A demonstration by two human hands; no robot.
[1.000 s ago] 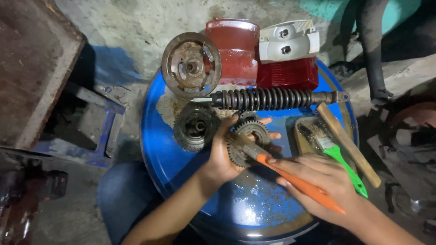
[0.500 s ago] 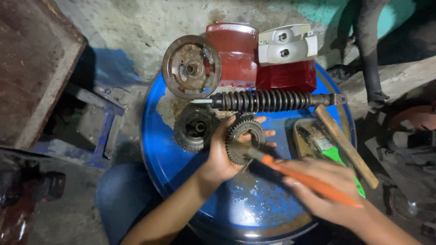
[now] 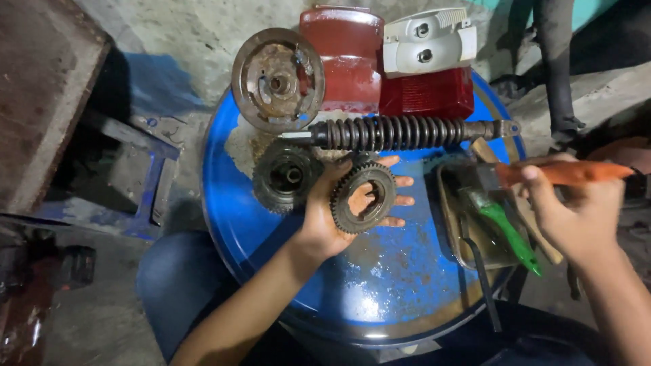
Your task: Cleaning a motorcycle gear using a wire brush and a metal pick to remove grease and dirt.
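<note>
The left hand (image 3: pixel 332 217) cradles a rusty toothed steel gear ring (image 3: pixel 363 198) over the blue drum lid (image 3: pixel 237 203), beside a black coil spring (image 3: pixel 400 132), while the right hand (image 3: pixel 576 210) grips an orange-handled brush (image 3: pixel 556 174) above a shallow metal tray (image 3: pixel 451 217).

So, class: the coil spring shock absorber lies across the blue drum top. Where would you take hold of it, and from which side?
Grip the coil spring shock absorber around the middle of its coils, coming down from above. It lies flat and long, left to right, so the weight probably balances there. The ribbed coils should give purchase; the thin rod ends would let it tip. The red covers crowd its far side.
</note>
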